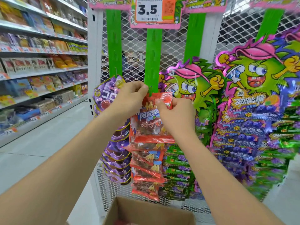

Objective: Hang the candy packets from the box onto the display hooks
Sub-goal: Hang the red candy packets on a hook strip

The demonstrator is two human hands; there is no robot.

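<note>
Two hands meet at the centre of the frame: the left hand (129,96) pinches the top left corner of a red candy packet (162,97) at a green hanging strip (153,62), and the right hand (176,114) pinches its upper right edge. More red packets (146,161) hang below, above an open cardboard box (146,211) at bottom centre

The cardboard box (146,211) was cut off by the bottom edge, its contents barely showing. The red packet (149,111) had its upper left corner, against the green strip (153,62), hidden under the left hand (129,96). Small print on the price tag (154,10) was unreadable.
</note>
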